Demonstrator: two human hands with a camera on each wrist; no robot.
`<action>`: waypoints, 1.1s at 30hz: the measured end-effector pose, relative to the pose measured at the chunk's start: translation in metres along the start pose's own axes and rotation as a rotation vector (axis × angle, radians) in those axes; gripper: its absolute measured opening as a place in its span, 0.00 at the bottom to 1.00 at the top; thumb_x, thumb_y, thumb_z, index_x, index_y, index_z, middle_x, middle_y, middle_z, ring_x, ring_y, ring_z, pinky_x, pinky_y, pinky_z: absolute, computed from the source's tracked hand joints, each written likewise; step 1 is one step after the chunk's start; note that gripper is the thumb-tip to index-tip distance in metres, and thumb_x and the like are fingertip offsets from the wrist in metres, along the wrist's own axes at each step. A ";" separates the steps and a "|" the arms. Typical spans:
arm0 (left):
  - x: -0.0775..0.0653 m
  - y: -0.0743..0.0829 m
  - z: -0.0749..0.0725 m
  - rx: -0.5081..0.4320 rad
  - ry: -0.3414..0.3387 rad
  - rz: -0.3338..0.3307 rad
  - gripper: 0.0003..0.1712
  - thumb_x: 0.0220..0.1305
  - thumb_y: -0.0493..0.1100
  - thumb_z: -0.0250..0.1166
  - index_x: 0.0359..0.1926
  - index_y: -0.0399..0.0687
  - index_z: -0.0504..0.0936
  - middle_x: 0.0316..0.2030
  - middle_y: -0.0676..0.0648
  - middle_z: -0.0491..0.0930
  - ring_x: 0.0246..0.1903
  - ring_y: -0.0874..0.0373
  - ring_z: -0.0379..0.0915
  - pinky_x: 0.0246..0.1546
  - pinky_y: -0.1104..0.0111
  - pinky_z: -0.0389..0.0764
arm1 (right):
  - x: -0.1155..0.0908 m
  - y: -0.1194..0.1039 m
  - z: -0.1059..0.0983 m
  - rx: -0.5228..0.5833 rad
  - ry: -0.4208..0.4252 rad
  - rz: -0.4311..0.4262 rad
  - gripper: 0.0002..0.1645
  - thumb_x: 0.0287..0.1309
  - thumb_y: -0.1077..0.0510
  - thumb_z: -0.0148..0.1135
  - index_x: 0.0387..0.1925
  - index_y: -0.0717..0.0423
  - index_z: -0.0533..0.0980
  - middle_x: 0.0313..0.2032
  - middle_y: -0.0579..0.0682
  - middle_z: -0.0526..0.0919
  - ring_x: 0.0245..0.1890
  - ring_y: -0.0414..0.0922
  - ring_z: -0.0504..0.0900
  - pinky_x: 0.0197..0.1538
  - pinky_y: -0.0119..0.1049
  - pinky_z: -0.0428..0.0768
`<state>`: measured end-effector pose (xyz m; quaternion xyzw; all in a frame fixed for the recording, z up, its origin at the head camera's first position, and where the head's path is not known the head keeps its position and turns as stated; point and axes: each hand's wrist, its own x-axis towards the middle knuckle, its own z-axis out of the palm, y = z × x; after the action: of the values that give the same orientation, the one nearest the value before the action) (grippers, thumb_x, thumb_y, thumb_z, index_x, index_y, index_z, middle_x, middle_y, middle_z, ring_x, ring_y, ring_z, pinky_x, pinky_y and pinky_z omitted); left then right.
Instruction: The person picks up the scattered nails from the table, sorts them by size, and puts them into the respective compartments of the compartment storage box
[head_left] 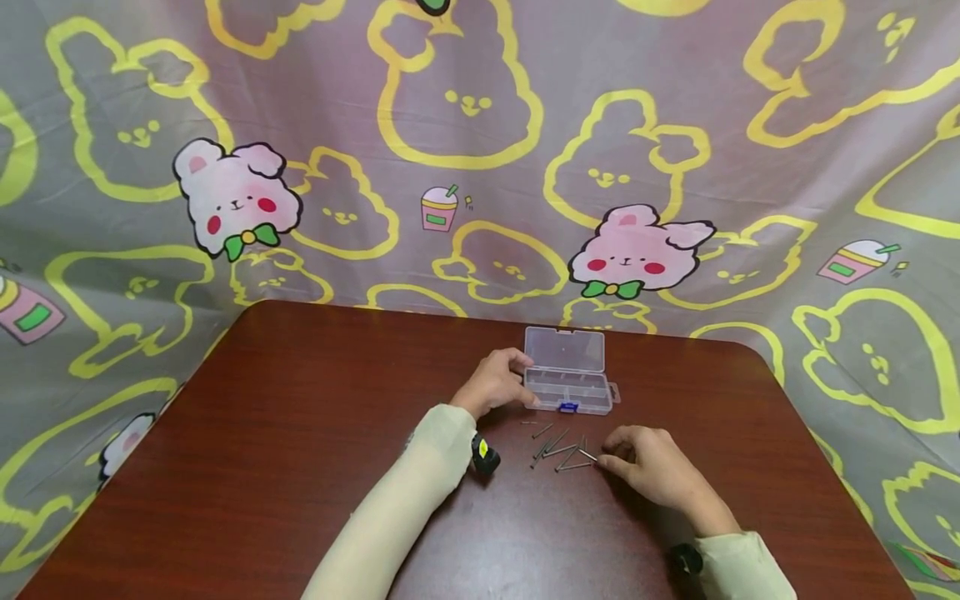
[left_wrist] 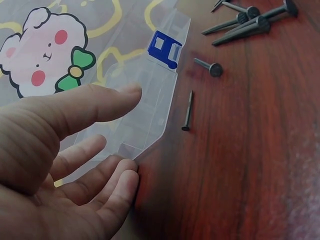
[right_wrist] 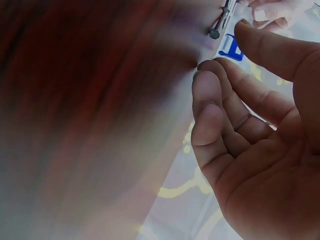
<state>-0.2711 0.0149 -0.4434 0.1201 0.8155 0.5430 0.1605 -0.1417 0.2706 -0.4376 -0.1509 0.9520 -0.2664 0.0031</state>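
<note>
A clear plastic compartment box (head_left: pixel 567 390) with a blue latch (left_wrist: pixel 165 49) stands with its lid (head_left: pixel 564 350) raised. My left hand (head_left: pixel 495 385) is at the box's left end, thumb by the front corner and fingers toward the lid, loosely spread. Metal nails (head_left: pixel 551 450) lie scattered in front of the box, one small nail (left_wrist: pixel 188 112) close to its front edge. At the right side of the pile is my right hand (head_left: pixel 652 468), its thumb tip beside a nail (right_wrist: pixel 215 34). A gap shows between that thumb and the index finger in the right wrist view.
All of this rests on a dark reddish-brown wooden table (head_left: pixel 315 400). A curtain (head_left: pixel 480 167) printed with cartoon bunnies hangs along the table's back edge. Dark wrist devices (head_left: pixel 485 455) sit on both wrists.
</note>
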 end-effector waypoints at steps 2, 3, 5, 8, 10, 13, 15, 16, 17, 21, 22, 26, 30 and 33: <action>0.000 0.000 0.000 -0.005 -0.005 -0.002 0.39 0.38 0.31 0.85 0.56 0.43 0.80 0.49 0.45 0.78 0.47 0.51 0.76 0.37 0.65 0.81 | 0.000 0.000 0.001 0.003 -0.017 -0.003 0.05 0.58 0.56 0.74 0.33 0.51 0.83 0.26 0.36 0.81 0.26 0.31 0.78 0.30 0.32 0.77; 0.000 0.000 0.000 -0.006 -0.007 -0.003 0.39 0.38 0.31 0.85 0.56 0.43 0.80 0.49 0.45 0.78 0.47 0.51 0.76 0.37 0.65 0.81 | 0.000 0.000 0.001 0.001 -0.024 -0.004 0.05 0.58 0.56 0.74 0.32 0.51 0.83 0.26 0.35 0.81 0.26 0.31 0.77 0.30 0.32 0.77; -0.001 0.000 0.000 -0.005 -0.009 -0.004 0.40 0.39 0.32 0.84 0.57 0.43 0.80 0.49 0.45 0.78 0.47 0.52 0.76 0.38 0.64 0.81 | 0.001 -0.001 0.001 -0.006 -0.034 -0.004 0.06 0.58 0.56 0.74 0.31 0.50 0.82 0.26 0.35 0.81 0.26 0.31 0.77 0.30 0.32 0.77; -0.001 0.000 0.000 0.000 -0.010 -0.006 0.40 0.39 0.32 0.85 0.57 0.44 0.80 0.49 0.45 0.78 0.48 0.51 0.76 0.38 0.64 0.81 | 0.001 -0.003 0.002 -0.025 -0.042 -0.005 0.07 0.57 0.56 0.74 0.29 0.49 0.81 0.24 0.34 0.80 0.25 0.31 0.77 0.29 0.33 0.76; -0.002 0.000 0.001 -0.005 -0.012 -0.007 0.40 0.39 0.32 0.84 0.57 0.43 0.80 0.49 0.45 0.78 0.48 0.51 0.76 0.37 0.64 0.81 | 0.002 -0.003 0.002 -0.039 -0.043 -0.007 0.09 0.56 0.56 0.75 0.28 0.48 0.80 0.23 0.34 0.79 0.24 0.30 0.76 0.29 0.32 0.76; -0.002 0.001 0.000 -0.012 -0.012 -0.008 0.40 0.39 0.31 0.84 0.57 0.43 0.80 0.49 0.45 0.78 0.48 0.51 0.77 0.36 0.65 0.81 | 0.003 -0.003 0.002 -0.047 -0.047 -0.013 0.10 0.56 0.57 0.75 0.26 0.47 0.79 0.21 0.33 0.77 0.23 0.31 0.74 0.27 0.32 0.74; -0.002 0.001 0.001 -0.018 -0.011 -0.010 0.40 0.39 0.31 0.84 0.58 0.42 0.80 0.49 0.44 0.78 0.48 0.51 0.77 0.36 0.65 0.81 | 0.003 -0.004 0.002 -0.053 -0.054 -0.015 0.12 0.56 0.57 0.74 0.24 0.46 0.78 0.20 0.32 0.76 0.21 0.31 0.72 0.26 0.32 0.73; -0.002 0.001 0.000 -0.017 -0.009 -0.010 0.40 0.39 0.31 0.84 0.58 0.42 0.80 0.49 0.44 0.79 0.48 0.51 0.77 0.35 0.65 0.81 | 0.003 -0.004 0.002 -0.055 -0.061 -0.015 0.12 0.56 0.57 0.74 0.23 0.45 0.78 0.19 0.32 0.75 0.21 0.31 0.71 0.26 0.32 0.72; -0.002 0.000 0.000 -0.017 -0.007 -0.012 0.40 0.39 0.31 0.84 0.58 0.42 0.80 0.49 0.44 0.79 0.48 0.51 0.77 0.35 0.65 0.81 | 0.003 -0.004 0.002 -0.059 -0.066 -0.015 0.13 0.57 0.57 0.74 0.23 0.45 0.77 0.19 0.32 0.75 0.21 0.32 0.71 0.26 0.32 0.71; -0.002 0.000 0.001 -0.021 -0.001 -0.018 0.40 0.39 0.30 0.84 0.57 0.42 0.80 0.48 0.45 0.79 0.47 0.52 0.77 0.35 0.65 0.81 | 0.004 -0.004 0.001 -0.080 -0.088 -0.015 0.15 0.58 0.57 0.73 0.21 0.43 0.77 0.19 0.32 0.74 0.21 0.32 0.69 0.26 0.32 0.70; -0.001 0.000 0.001 -0.022 0.002 -0.019 0.40 0.38 0.30 0.84 0.57 0.42 0.81 0.48 0.45 0.79 0.47 0.52 0.77 0.35 0.65 0.81 | 0.004 -0.004 0.001 -0.084 -0.095 -0.013 0.15 0.58 0.58 0.72 0.20 0.43 0.77 0.19 0.32 0.74 0.21 0.32 0.69 0.26 0.32 0.70; -0.001 -0.001 0.002 -0.030 0.008 -0.020 0.39 0.37 0.30 0.84 0.56 0.41 0.81 0.47 0.45 0.78 0.46 0.52 0.76 0.36 0.65 0.81 | 0.004 -0.003 0.002 -0.080 -0.115 -0.028 0.14 0.60 0.59 0.70 0.22 0.45 0.77 0.20 0.34 0.74 0.21 0.33 0.68 0.27 0.32 0.70; 0.000 -0.001 0.003 -0.032 0.008 -0.020 0.39 0.38 0.30 0.84 0.55 0.41 0.81 0.47 0.45 0.78 0.47 0.51 0.76 0.36 0.65 0.81 | 0.004 -0.001 0.002 -0.077 -0.131 -0.064 0.14 0.61 0.60 0.69 0.23 0.46 0.76 0.21 0.35 0.72 0.22 0.33 0.67 0.27 0.32 0.69; -0.001 0.000 0.003 -0.033 0.007 -0.021 0.39 0.38 0.30 0.85 0.55 0.40 0.81 0.48 0.45 0.78 0.48 0.50 0.77 0.37 0.65 0.82 | 0.005 -0.001 0.002 -0.071 -0.139 -0.085 0.14 0.62 0.61 0.68 0.23 0.46 0.75 0.22 0.35 0.72 0.23 0.33 0.68 0.28 0.32 0.70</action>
<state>-0.2690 0.0166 -0.4441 0.1071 0.8082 0.5551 0.1651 -0.1457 0.2680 -0.4383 -0.2096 0.9509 -0.2214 0.0527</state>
